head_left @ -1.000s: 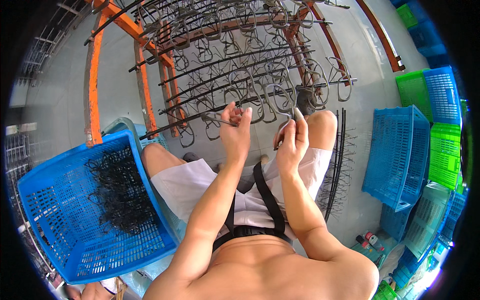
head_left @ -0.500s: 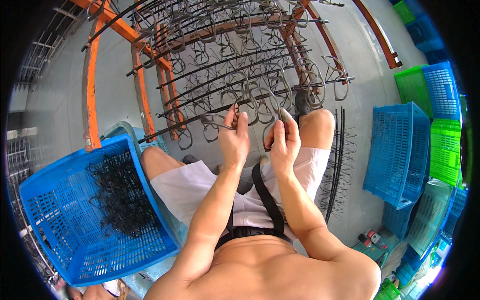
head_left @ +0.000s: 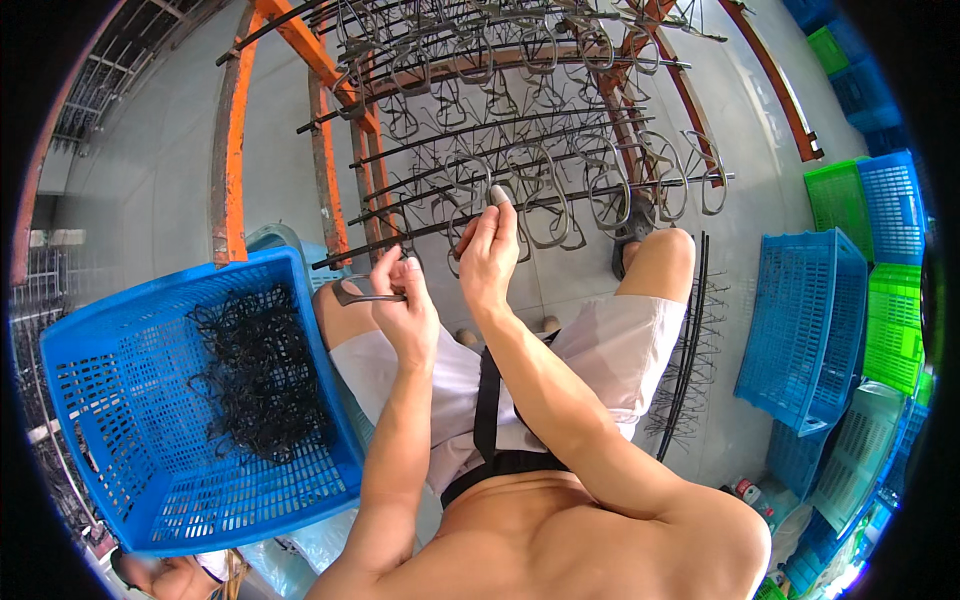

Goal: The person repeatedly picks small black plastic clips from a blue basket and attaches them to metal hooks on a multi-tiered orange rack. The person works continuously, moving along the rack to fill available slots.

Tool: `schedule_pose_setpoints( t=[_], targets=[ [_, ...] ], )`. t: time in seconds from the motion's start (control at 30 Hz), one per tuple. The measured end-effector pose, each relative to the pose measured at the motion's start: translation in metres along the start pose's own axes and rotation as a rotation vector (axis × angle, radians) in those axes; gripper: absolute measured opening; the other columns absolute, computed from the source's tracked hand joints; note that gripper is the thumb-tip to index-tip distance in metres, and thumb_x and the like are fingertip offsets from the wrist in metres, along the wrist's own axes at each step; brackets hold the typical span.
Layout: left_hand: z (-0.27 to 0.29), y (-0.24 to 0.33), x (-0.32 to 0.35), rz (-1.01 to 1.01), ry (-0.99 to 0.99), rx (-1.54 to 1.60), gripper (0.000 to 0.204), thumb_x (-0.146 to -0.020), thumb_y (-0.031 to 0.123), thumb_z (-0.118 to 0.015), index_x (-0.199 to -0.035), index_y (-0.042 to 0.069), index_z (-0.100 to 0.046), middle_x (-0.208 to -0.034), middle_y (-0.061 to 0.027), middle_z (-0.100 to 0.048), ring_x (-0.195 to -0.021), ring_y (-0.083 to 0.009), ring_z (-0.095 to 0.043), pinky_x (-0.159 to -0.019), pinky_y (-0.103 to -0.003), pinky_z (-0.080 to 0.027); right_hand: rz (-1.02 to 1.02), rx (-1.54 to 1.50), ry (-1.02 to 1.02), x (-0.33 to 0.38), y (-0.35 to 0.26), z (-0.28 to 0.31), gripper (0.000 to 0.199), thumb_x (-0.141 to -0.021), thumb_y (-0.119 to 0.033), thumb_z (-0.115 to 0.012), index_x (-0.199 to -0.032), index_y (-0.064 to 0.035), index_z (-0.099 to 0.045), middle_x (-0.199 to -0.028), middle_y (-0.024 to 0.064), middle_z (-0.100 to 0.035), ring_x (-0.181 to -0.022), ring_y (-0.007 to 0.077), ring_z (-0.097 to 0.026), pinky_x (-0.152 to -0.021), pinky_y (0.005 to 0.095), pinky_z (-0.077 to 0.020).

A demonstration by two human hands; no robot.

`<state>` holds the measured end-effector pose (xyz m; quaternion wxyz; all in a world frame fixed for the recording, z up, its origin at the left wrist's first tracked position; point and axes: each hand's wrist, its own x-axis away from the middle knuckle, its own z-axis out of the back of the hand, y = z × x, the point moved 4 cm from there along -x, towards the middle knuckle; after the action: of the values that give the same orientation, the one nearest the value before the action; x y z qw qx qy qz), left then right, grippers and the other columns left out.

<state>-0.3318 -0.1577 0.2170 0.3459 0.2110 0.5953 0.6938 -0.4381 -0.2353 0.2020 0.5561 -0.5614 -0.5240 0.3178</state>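
The left hand (head_left: 405, 305) is closed around a dark wire loop (head_left: 352, 293), whose free end pokes out to the left just above the near right-hand corner of the blue basket (head_left: 110, 340). The right hand (head_left: 490, 255) is raised a little higher and further forward, fingers pinched together on another small dark piece at a rod of the rack (head_left: 520, 195); the piece itself is mostly hidden by the fingertips, so its shape cannot be told. The two hands sit close together but do not touch. The rack is a set of long dark rods running left to right across orange posts (head_left: 232, 150), and rows of the same wire loops hang along them, crowded edge to edge, with only narrow gaps between neighbours near the right hand. The basket stands at the person's left, tilted toward them, its inner rim just beside the left thigh; a tangled heap of black wire pieces (head_left: 250, 375) lies against its far side, and the near part of its floor is bare. To the right, past the right knee, a bundle of loose rods (head_left: 690, 340) lies on the grey floor (head_left: 150, 170), and beyond it stand stacked blue crates (head_left: 800, 330) and green crates (head_left: 895, 320), well apart from the hands. The widest bare stretch of floor lies to the left of the orange posts.
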Motion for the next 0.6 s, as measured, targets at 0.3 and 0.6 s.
schedule_pose_setpoints(
  t=[0.3,0.6],
  targets=[
    [0.019,-0.021,-0.036,0.148,0.054,0.064,0.031,-0.092,0.024,-0.057,-0.112,0.001,-0.052,-0.079,-0.0005,-0.055,-0.068,-0.0074,-0.048,-0.063,-0.021,-0.040,0.013,-0.002,-0.048,-0.008,0.003,-0.006,0.030,-0.096,-0.016,-0.042,-0.121,-0.0002,-0.050,-0.056,-0.0023,-0.044,-0.045,0.0052,-0.040,-0.040,0.0232,-0.0352],
    [0.026,-0.033,-0.047,0.229,-0.005,0.194,0.019,-0.092,0.018,-0.056,-0.096,0.000,-0.055,-0.082,-0.0020,-0.058,-0.074,-0.0084,-0.057,-0.069,-0.020,-0.046,0.359,0.582,-0.074,0.003,-0.013,-0.020,0.033,-0.093,-0.013,-0.048,-0.121,0.0047,-0.049,-0.061,0.0193,-0.056,-0.050,0.0335,-0.053,-0.049,0.0359,-0.0441]
  ],
)
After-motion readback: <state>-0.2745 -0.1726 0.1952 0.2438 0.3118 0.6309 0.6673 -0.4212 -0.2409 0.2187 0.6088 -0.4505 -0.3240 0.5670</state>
